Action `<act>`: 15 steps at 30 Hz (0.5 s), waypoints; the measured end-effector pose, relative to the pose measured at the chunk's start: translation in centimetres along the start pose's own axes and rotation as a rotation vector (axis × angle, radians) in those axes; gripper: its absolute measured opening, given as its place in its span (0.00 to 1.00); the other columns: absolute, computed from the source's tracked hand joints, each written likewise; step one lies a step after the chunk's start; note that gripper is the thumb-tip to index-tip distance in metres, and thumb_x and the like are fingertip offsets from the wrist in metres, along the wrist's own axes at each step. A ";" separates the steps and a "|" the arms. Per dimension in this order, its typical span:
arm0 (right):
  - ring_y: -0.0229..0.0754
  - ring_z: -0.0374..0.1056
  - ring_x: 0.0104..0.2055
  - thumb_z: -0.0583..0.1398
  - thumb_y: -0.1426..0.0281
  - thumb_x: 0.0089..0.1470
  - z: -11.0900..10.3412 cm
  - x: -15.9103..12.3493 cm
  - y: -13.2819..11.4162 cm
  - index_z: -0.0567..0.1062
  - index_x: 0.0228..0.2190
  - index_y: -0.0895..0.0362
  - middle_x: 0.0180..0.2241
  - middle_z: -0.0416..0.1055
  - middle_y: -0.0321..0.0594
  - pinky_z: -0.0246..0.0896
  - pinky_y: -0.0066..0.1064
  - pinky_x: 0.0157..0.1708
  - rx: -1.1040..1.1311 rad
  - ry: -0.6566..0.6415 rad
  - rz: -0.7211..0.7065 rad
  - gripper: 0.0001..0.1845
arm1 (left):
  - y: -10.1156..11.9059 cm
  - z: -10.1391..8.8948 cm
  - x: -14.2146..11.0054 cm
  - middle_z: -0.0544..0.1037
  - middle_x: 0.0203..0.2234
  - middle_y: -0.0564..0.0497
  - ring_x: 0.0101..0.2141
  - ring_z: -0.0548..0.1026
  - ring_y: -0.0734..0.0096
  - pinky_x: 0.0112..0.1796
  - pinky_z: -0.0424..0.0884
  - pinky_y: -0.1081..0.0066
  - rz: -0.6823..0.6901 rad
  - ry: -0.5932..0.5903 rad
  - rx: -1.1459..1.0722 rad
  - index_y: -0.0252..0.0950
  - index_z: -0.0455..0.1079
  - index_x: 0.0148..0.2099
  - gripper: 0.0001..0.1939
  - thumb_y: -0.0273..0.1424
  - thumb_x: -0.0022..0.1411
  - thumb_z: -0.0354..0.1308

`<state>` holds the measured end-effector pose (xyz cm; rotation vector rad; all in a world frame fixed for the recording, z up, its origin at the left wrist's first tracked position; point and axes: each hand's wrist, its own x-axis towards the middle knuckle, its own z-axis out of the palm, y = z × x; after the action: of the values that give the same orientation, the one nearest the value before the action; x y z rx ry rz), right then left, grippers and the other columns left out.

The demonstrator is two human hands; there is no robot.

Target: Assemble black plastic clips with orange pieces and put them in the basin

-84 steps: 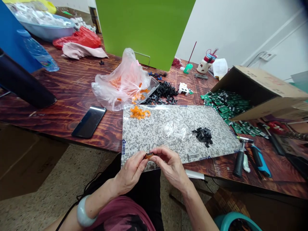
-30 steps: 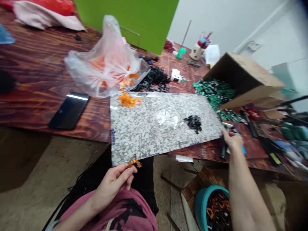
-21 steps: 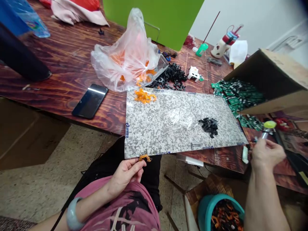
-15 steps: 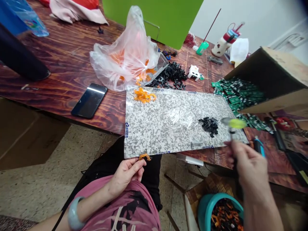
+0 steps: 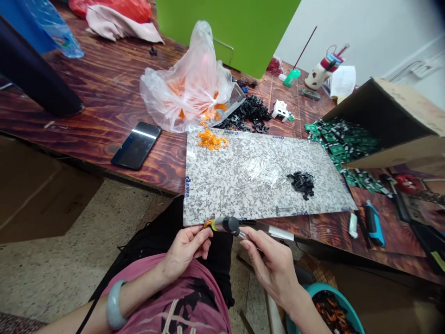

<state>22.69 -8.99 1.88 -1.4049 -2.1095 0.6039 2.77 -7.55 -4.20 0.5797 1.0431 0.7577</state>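
Note:
My left hand [image 5: 189, 246] pinches a small orange plastic clip [image 5: 207, 223] at the near left edge of a speckled stone-look board [image 5: 212, 190]. My right hand [image 5: 273, 262] is closed round the handle of a small hammer [image 5: 227, 224] with a black face and a yellow-green end. Its head lies right beside the clip and partly covers it; whether they touch I cannot tell. On the board are a heap of orange clips [image 5: 210, 139], a spread of thin silvery pins [image 5: 260, 169] and a pile of black plastic parts [image 5: 302, 183].
Behind the board sit a plastic bag [image 5: 184, 93] of orange parts and a heap of black parts [image 5: 252, 111]. A phone [image 5: 136, 145] lies to the left. At right, a cardboard box [image 5: 392, 116] spills green circuit boards [image 5: 347, 139]. A teal bucket [image 5: 354, 304] of parts stands below.
My right hand has swung the hammer from the board's right side, left and down to the clip. My left hand stays at the board's edge with the clip. The view has shifted slightly.

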 end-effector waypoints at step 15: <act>0.40 0.71 0.29 0.56 0.79 0.56 0.3 0.3 -0.1 0.67 0.53 0.51 0.35 0.76 0.42 0.66 0.29 0.28 -0.041 0.203 -0.077 0.24 | -0.2 -0.2 0.1 0.68 0.14 0.58 0.15 0.64 0.81 0.17 0.51 0.79 0.011 -0.027 -0.006 0.31 0.67 0.31 0.21 0.46 0.52 0.61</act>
<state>22.31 -8.73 1.78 -1.3395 -2.0136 0.3729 2.67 -7.55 -4.49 0.5892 1.0130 0.7605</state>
